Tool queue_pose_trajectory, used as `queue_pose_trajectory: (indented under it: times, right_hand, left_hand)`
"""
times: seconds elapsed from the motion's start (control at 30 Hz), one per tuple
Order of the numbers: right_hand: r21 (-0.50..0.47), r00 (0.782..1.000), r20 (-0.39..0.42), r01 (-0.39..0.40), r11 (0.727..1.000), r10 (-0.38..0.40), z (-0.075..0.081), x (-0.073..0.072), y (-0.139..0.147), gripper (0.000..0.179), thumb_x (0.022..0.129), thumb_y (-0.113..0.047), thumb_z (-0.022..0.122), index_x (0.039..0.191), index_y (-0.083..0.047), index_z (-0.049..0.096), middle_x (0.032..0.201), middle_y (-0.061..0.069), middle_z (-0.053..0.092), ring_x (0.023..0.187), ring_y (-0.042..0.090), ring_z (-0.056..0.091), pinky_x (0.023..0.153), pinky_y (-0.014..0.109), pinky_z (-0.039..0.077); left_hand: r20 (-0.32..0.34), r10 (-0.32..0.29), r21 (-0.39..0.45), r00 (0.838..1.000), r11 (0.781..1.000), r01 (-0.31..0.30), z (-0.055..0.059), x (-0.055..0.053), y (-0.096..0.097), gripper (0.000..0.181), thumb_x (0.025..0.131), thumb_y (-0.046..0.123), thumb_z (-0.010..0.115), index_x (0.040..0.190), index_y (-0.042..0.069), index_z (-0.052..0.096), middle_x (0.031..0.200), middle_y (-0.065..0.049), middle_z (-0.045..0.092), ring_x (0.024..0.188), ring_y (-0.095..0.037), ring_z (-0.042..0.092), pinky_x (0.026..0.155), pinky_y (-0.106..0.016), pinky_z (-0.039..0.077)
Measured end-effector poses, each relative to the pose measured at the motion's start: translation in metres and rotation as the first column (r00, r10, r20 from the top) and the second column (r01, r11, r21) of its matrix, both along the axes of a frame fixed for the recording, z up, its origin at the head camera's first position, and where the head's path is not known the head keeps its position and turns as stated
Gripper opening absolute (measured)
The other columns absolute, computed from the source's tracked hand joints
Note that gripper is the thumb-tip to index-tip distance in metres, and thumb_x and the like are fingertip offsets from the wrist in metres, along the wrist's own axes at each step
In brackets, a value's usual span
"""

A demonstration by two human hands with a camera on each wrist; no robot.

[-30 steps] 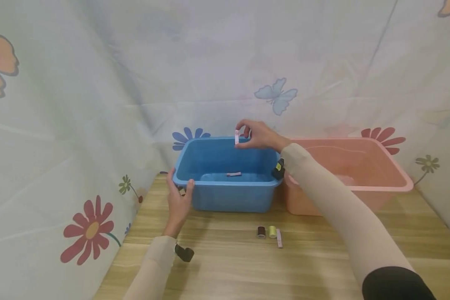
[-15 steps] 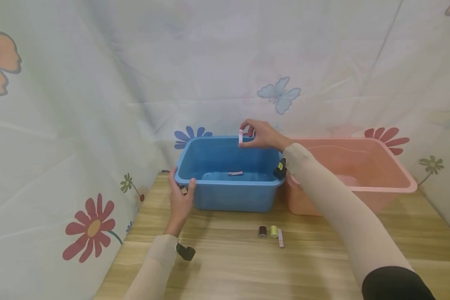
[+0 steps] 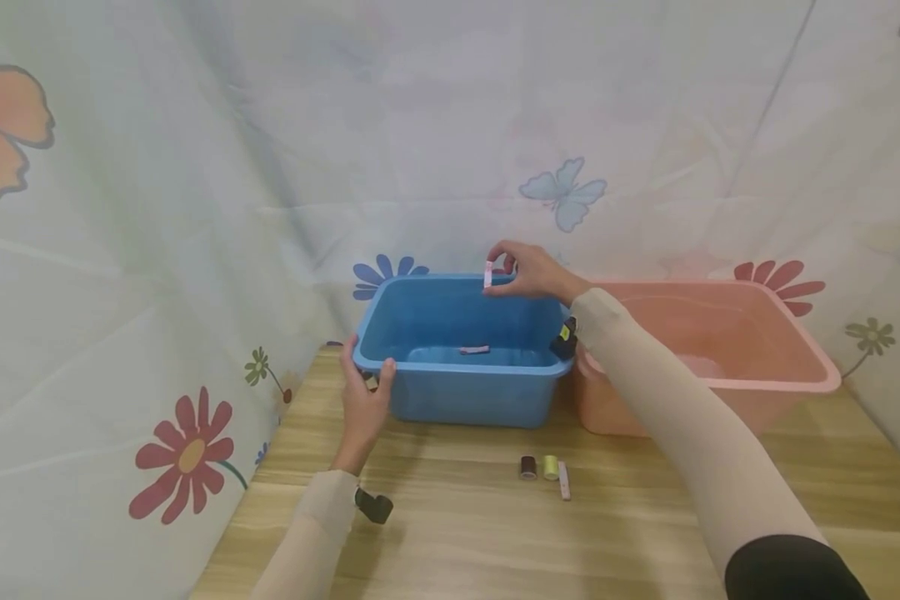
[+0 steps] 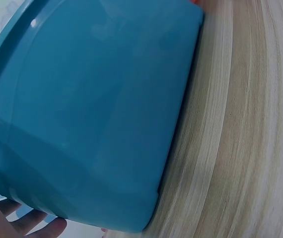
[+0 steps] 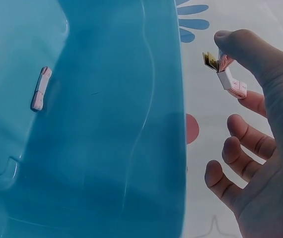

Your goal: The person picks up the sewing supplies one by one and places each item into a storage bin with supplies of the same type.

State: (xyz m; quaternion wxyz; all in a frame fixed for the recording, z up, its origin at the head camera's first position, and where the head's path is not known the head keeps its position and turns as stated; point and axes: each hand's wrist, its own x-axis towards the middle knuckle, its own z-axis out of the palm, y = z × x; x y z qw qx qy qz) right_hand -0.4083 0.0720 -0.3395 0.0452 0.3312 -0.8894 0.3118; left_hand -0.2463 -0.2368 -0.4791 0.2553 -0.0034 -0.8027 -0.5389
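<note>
My right hand (image 3: 528,271) pinches a small folded pink tape measure (image 3: 488,275) between thumb and index finger, above the back rim of the blue tub (image 3: 468,396). In the right wrist view that tape measure (image 5: 225,77) shows a white paper band and brass-coloured ends; the other fingers are spread and loosely bent. A second folded tape measure (image 3: 474,350) lies on the tub's floor. At the tub's front left corner my left hand (image 3: 363,408) grips the rim, thumb at the front and fingers along the side. In the left wrist view, fingers (image 4: 30,223) touch the outer wall.
A pink tub (image 3: 780,386) stands right of the blue one, partly behind my right forearm. In front, on the wooden table (image 3: 457,533), are a dark brown thread spool (image 3: 528,467), a yellow thread spool (image 3: 551,467) and another folded tape measure (image 3: 564,481). A printed curtain (image 3: 420,125) hangs behind.
My right hand has drifted slightly right over the blue tub, still pinching the tape measure. The left hand keeps its place on the tub. The whole head view has shifted a little.
</note>
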Motion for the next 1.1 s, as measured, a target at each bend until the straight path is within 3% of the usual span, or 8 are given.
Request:
queue_pose_trajectory:
  times: [0.47, 0.67, 0.9, 1.1]
  right_hand:
    - [-0.004, 1.000, 0.020, 0.017, 1.000, -0.017, -0.0013, -0.0023, -0.0002, 0.057, 0.084, -0.041, 0.085, 0.129, -0.017, 0.060, 0.110, 0.017, 0.065, 0.093, 0.024, 0.057, 0.079, 0.037, 0.056]
    - [0.005, 0.999, 0.030, 0.030, 1.000, -0.031, -0.0007, -0.0031, 0.0001, 0.058, 0.084, -0.042, 0.085, 0.130, -0.017, 0.060, 0.108, 0.014, 0.064, 0.092, 0.024, 0.057, 0.078, 0.036, 0.057]
    - [-0.001, 0.999, 0.038, 0.001, 1.000, -0.001, 0.0006, -0.0012, -0.0008, 0.071, 0.082, -0.042, 0.086, 0.139, -0.011, 0.057, 0.111, 0.017, 0.064, 0.100, 0.029, 0.061, 0.082, 0.039, 0.057]
    - [-0.008, 0.999, 0.040, -0.017, 1.000, 0.018, -0.0025, -0.0018, -0.0011, 0.079, 0.082, -0.045, 0.086, 0.145, -0.012, 0.052, 0.114, 0.019, 0.063, 0.110, 0.032, 0.064, 0.087, 0.041, 0.057]
  left_hand:
    - [0.025, -0.001, 0.006, 1.000, 1.000, 0.000, -0.0001, 0.0015, 0.0004, 0.074, 0.101, 0.049, 0.060, 0.160, 0.034, 0.017, 0.161, -0.009, 0.037, 0.134, -0.035, 0.050, 0.100, -0.062, 0.048]
    - [0.019, 0.003, 0.003, 1.000, 1.000, -0.003, 0.0013, 0.0015, 0.0004, 0.078, 0.101, 0.050, 0.060, 0.161, 0.024, 0.017, 0.160, -0.010, 0.038, 0.132, -0.036, 0.050, 0.099, -0.062, 0.048]
    - [0.020, 0.002, 0.000, 1.000, 1.000, -0.002, 0.0014, 0.0010, 0.0000, 0.076, 0.101, 0.053, 0.059, 0.160, 0.034, 0.016, 0.161, -0.010, 0.037, 0.132, -0.036, 0.051, 0.100, -0.062, 0.048]
    - [0.012, 0.001, -0.001, 1.000, 1.000, -0.001, -0.0005, 0.0003, -0.0005, 0.076, 0.101, 0.053, 0.060, 0.160, 0.032, 0.017, 0.160, -0.010, 0.038, 0.132, -0.036, 0.051, 0.100, -0.062, 0.048]
